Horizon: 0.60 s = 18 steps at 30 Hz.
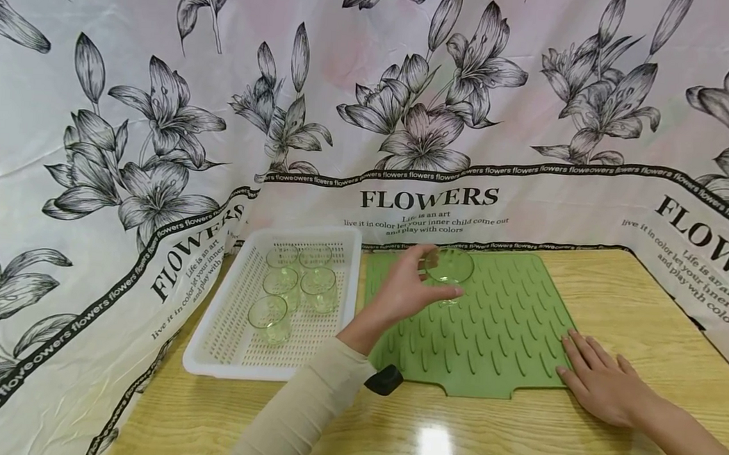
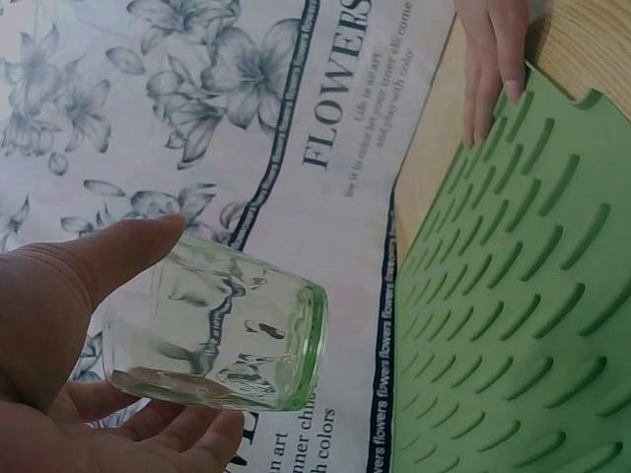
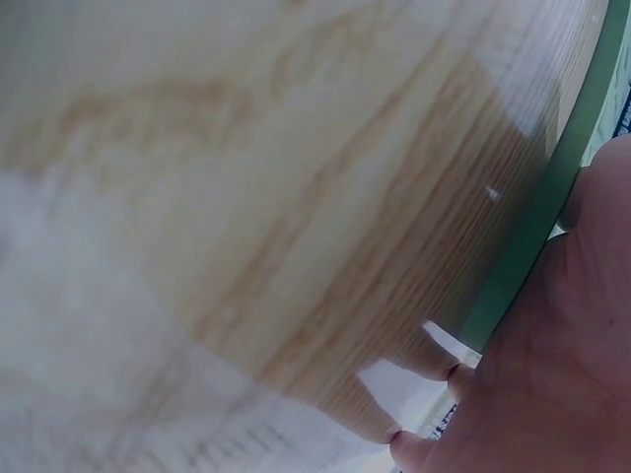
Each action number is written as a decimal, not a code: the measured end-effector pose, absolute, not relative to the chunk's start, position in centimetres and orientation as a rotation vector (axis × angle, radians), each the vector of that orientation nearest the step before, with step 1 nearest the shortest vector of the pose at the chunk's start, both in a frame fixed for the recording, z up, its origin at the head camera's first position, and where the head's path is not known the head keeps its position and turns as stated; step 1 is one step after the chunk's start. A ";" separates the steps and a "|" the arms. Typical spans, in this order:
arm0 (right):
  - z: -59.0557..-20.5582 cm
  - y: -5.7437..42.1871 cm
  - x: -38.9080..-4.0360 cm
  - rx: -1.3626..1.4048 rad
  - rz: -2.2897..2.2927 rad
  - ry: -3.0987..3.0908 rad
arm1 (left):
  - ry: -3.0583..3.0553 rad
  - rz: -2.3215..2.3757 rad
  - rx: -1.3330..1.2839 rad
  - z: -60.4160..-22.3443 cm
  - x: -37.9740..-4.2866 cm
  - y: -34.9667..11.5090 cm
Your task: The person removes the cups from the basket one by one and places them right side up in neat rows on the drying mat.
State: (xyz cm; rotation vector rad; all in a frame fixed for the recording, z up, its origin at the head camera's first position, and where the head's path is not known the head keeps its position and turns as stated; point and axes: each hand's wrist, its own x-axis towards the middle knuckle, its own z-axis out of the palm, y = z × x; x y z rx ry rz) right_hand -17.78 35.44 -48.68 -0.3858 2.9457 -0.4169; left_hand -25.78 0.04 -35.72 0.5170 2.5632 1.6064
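A clear drinking glass (image 2: 222,335) is gripped by my left hand (image 1: 403,285), thumb on one side and fingers on the other. In the left wrist view the glass is apart from the green ridged mat (image 1: 490,326); in the head view it appears over the mat's back left part. Flat on the table lies my right hand (image 1: 600,377), its straight fingers reaching the mat's right edge. Several similar glasses (image 1: 318,289) stand in a white perforated basket (image 1: 206,353) to the left of the mat.
Light wood table (image 1: 339,435) runs under everything. Behind and to the sides hangs a white cloth (image 1: 316,204) with printed flowers and lettering. The basket's right wall stands close to the mat's left edge.
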 end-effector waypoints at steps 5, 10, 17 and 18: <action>-48.9 35.5 -17.8 -0.381 -0.431 2.941 | 2.561 1.604 0.506 -35.7 -25.9 0.9; -49.1 35.7 -17.7 -0.382 -0.433 2.945 | 2.551 1.620 0.506 -36.0 -26.1 1.5; -48.8 35.6 -17.7 -0.387 -0.414 2.954 | 2.555 1.628 0.503 -36.3 -26.4 2.6; -48.8 35.6 -17.7 -0.391 -0.409 2.957 | 2.553 1.628 0.504 -36.3 -26.5 2.7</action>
